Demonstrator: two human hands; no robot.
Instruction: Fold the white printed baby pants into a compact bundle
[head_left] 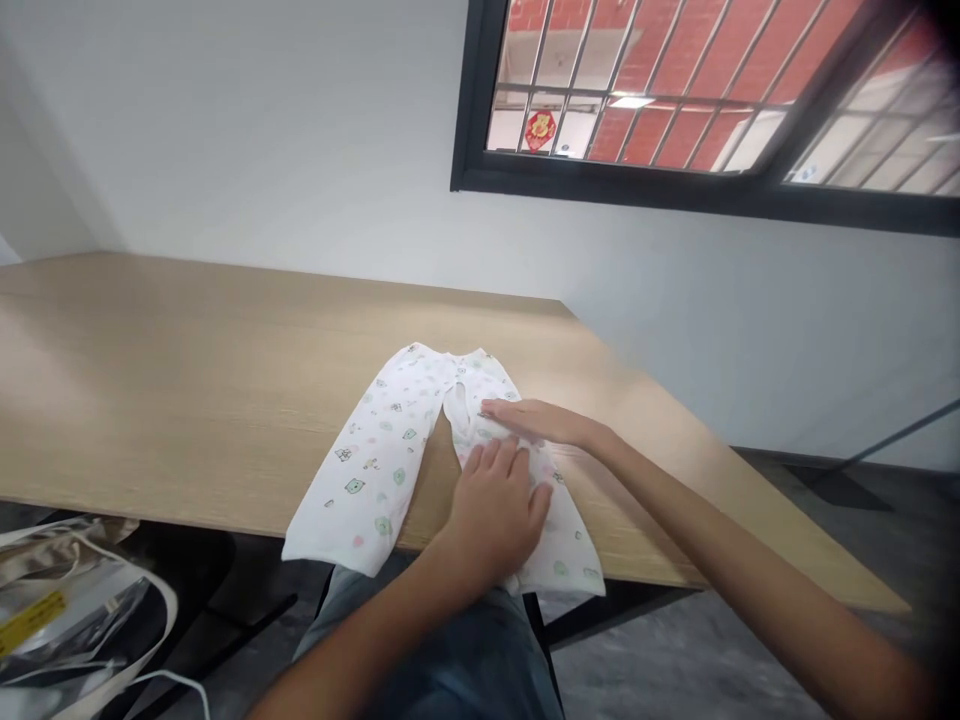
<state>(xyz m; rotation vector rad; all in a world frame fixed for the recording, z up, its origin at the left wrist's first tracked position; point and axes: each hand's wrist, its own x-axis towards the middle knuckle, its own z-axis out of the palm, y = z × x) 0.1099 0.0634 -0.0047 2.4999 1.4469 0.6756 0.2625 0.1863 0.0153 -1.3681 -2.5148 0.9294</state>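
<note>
The left hand (495,515) and right hand (544,422) lie flat and open on the white baby pants (367,480); neither grips. The wood table (187,380) is under the pants.

left hand (495,510): flat on printed baby trousers (367,470) | right hand (536,422): flat on same leg, above left | wooden table (187,370): under trousers

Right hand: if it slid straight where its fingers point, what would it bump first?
The right hand would probably meet the pants' other leg first, though depth is unclear.
</note>
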